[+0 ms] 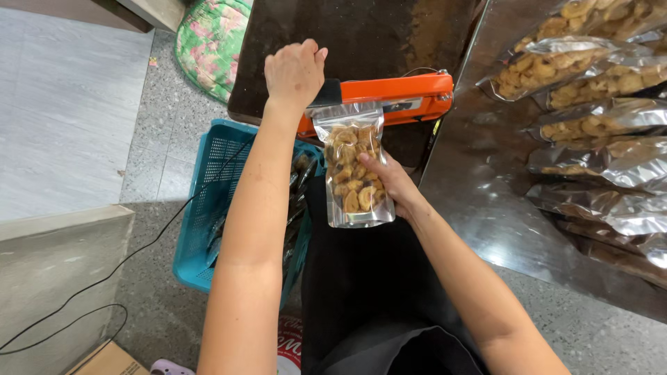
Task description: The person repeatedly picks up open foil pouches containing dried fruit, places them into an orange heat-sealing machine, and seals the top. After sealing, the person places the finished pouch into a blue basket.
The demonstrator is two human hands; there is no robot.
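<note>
The left hand (pixel 294 71) is pressing closed on the orange sealer (pixel 389 101) handle while the right hand (pixel 390 182) is pinching the snack pouch (pixel 352 167), which wants holding flat, its mouth square under the bar.

One head-worn camera looks steeply down from above the person's forearms, facing forward toward 12 o'clock. It sits close, the arms entering from the bottom edge. The orange sealer (pixel 379 101) lies ahead at centre, the floor (pixel 62 104) at 9 o'clock, the steel table (pixel 486 187) at 3 o'clock.
</note>
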